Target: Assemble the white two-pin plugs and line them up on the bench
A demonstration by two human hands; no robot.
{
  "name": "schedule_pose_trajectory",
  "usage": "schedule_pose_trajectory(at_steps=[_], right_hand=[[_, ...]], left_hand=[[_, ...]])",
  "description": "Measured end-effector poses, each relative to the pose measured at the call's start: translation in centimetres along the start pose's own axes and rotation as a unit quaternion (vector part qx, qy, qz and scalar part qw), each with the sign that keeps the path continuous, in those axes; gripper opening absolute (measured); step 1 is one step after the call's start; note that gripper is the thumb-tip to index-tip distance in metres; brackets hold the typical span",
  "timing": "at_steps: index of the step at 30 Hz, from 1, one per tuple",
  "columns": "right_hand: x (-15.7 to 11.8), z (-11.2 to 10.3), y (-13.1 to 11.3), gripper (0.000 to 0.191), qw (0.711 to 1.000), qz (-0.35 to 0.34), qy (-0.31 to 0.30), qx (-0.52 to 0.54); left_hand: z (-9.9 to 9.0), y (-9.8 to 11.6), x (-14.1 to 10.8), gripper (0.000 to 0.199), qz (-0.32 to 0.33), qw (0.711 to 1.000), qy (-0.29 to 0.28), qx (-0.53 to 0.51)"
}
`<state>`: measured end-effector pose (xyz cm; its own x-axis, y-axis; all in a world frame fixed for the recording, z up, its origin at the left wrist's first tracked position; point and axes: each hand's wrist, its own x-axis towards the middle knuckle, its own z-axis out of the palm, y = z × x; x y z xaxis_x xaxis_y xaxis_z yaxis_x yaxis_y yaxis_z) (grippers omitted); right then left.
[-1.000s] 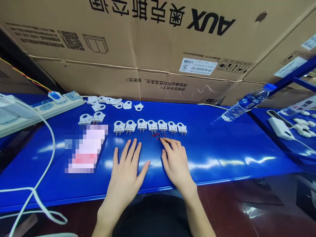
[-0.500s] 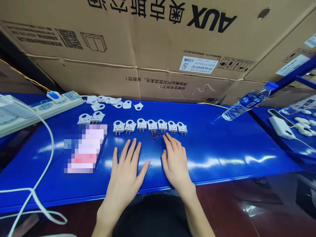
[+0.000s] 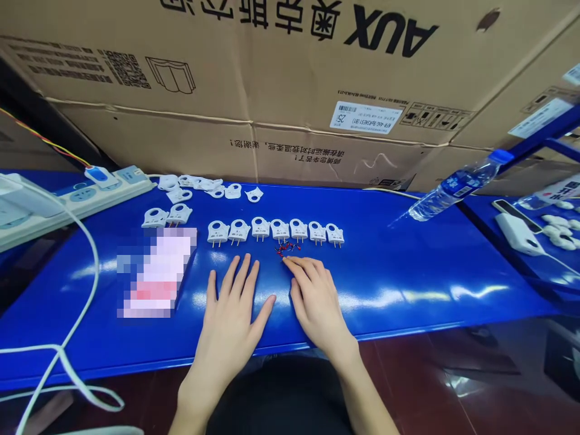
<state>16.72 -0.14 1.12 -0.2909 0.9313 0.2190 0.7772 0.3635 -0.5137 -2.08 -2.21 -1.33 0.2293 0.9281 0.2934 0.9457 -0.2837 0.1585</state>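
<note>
My left hand [image 3: 232,311] lies flat on the blue table with its fingers spread, holding nothing. My right hand [image 3: 318,302] rests palm down, its index fingertip at the near edge of a small tangle of red and black wires [image 3: 287,247]. Its fingers are bent slightly and the thumb stands apart from them. Just beyond the wires is a row of several white two-pin plugs with ring handles [image 3: 280,230], their pins toward me. Two more such plugs [image 3: 180,214] sit farther left.
White ring-shaped plug parts [image 3: 232,191] lie scattered at the back. A pixelated pink item [image 3: 167,260] is on the left, near a power strip [image 3: 81,199] and a white cable [image 3: 93,266]. A tilted water bottle [image 3: 457,187] stands right; a large cardboard box [image 3: 290,115] walls the back.
My right hand's fingertips have moved left and slightly toward me, to the near side of the wires. The wires have shifted a little. My left hand has stayed in place.
</note>
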Motion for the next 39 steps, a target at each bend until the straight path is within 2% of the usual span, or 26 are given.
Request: schedule_pose_trajectory(at_steps=[6,18,29,35,37,39], right_hand=[[0.1,0.3,0.1,0.048,0.999,-0.029,-0.033,-0.027],[-0.2,0.5,0.1,0.046,0.996,0.019,0.01,-0.087],[-1.5,0.8,0.3,0.059,0.985,-0.011,-0.061,-0.161],[-1.3,0.9,0.5,0.061,0.989,-0.008,-0.061,-0.134],[-1.3,0.7,0.6,0.06,0.995,0.002,-0.056,-0.087],[-1.6,0.3,0.5,0.058,0.999,0.023,-0.036,0.008]], left_hand=[[0.0,0.0,0.0,0.064,0.002,1.0,0.003,-0.001],[0.1,0.0,0.0,0.065,0.003,1.0,0.006,-0.004],[-0.1,0.1,0.2,0.065,-0.005,1.0,-0.004,-0.01],[0.1,0.0,0.1,0.065,-0.005,1.0,-0.002,-0.021],[0.1,0.0,0.1,0.063,-0.009,0.999,-0.005,-0.035],[-0.1,0.0,0.2,0.061,-0.021,0.998,-0.007,-0.067]])
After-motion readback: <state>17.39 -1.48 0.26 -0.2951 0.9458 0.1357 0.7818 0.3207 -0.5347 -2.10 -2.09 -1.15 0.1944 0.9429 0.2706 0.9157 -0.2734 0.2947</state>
